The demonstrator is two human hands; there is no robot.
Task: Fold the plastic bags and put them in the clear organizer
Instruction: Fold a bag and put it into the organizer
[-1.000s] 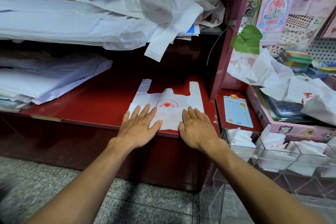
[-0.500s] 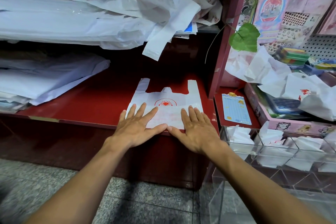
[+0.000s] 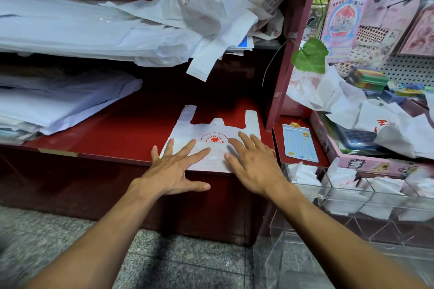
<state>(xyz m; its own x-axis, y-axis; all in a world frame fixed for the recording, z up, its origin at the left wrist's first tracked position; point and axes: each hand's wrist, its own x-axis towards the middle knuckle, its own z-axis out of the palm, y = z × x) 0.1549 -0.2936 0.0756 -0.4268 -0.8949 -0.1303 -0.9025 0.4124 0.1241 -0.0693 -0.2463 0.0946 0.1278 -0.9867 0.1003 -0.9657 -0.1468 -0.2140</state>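
Lying flat on the red shelf, near its front edge, is the single white plastic bag with a red sun logo; take this bag as the landmark

- Shelf: bare red board stretches away to the left of the bag; a stack of white sheets sits at the shelf's far left, well apart from it
- Heap of loose bags: on the level above, over and behind the bag, one handle strip hanging down toward it, not touching
- Clear organizer: right of the bag and lower, just beyond the shelf's end; its compartments already hold folded white bundles
- Bag itself: handles point away from the person, bottom hem along the shelf edge, so its long axis runs front to back
- Left hand: fingers spread and straight, pressing the bag's near left corner; thumb hangs off the shelf front
- Right hand: fingers straight, flat on the bag's near right half, just under the logo; slightly blurred

Judgement: both hands grasp nothing, only flatten. The bag lies square ahead, between them. The right hand is nearer the organizer. A lengthwise fold, side over side, looks the likely next step
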